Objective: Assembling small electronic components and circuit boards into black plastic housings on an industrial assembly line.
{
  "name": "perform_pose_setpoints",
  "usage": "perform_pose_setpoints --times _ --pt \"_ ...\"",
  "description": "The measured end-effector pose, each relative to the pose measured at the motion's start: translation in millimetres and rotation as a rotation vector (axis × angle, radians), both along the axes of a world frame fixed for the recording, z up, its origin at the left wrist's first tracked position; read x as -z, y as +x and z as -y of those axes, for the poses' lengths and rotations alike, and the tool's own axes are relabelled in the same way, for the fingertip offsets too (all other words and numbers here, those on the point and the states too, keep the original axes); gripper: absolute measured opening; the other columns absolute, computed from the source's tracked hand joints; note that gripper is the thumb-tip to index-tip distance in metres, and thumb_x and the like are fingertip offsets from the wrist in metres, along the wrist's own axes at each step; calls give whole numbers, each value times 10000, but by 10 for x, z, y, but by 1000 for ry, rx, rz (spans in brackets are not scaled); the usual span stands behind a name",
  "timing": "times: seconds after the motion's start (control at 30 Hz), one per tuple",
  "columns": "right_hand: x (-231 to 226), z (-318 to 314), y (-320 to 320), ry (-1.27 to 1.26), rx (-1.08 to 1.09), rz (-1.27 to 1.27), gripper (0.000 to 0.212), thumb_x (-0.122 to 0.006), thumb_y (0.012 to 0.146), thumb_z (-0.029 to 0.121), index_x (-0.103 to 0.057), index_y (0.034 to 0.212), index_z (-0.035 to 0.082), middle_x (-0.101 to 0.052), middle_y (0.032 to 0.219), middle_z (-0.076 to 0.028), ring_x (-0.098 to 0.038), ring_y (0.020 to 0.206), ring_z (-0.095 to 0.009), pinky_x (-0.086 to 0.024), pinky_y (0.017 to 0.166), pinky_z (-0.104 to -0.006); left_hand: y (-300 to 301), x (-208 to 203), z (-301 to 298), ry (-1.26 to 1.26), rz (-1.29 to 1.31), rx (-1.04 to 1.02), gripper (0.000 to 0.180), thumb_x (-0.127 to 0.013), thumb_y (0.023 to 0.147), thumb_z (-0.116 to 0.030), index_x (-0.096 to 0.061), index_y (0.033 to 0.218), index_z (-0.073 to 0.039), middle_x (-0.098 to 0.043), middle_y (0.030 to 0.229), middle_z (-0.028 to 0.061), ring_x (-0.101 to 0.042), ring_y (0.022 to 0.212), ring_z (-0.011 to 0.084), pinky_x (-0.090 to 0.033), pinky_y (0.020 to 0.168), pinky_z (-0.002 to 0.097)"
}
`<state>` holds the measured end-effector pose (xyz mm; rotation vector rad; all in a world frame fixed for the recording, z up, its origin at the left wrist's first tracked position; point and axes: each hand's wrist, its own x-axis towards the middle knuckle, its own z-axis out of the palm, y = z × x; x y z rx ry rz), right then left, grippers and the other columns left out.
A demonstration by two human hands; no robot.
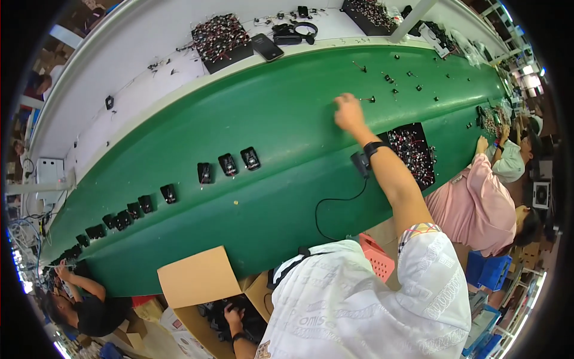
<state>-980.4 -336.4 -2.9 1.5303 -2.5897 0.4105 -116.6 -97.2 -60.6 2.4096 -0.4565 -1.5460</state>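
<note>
My right arm stretches across the green conveyor belt (281, 113). My right hand (347, 112) is closed over the belt, fingers drawn together; what they hold, if anything, is too small to make out. Just right of it lies a small black part with a wire (371, 99). My left hand (234, 313) is down inside an open cardboard box (200, 278), its fingers curled among black parts (254, 320). The box's shadow and the dark parts hide what the fingers grip.
Black housings (227, 164) line the belt toward the left. Small wired parts (418, 88) lie scattered at the right, beyond a black tray of wired parts (412, 154). A phone (266, 47) and headphones (305, 31) rest on the far ledge. Co-workers (478, 203) sit at both ends.
</note>
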Motion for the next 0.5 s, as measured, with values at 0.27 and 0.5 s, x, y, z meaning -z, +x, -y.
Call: perform_pose_setpoints --times 0.27,0.5 --pt "447 -407 -1277 174 234 11 397 -570 849 20 -616 1229 125 -587 1258 -161 -572 1118 -401 -515 930 -461 42 -1865 595 -618 29 -466 348 -592 826 50 -575 1173 31 -653 978 106 -644 871 206 -556 788 301" --pt "-345 -118 27 -522 25 1449 111 -701 892 64 -680 994 26 -675 1233 -140 -671 956 -164 -535 843 -285 -2372 -2791 1964 -1064 -394 326 642 -688 775 -7 -464 1377 30 -498 1410 201 -576 1119 238 -475 1013 371"
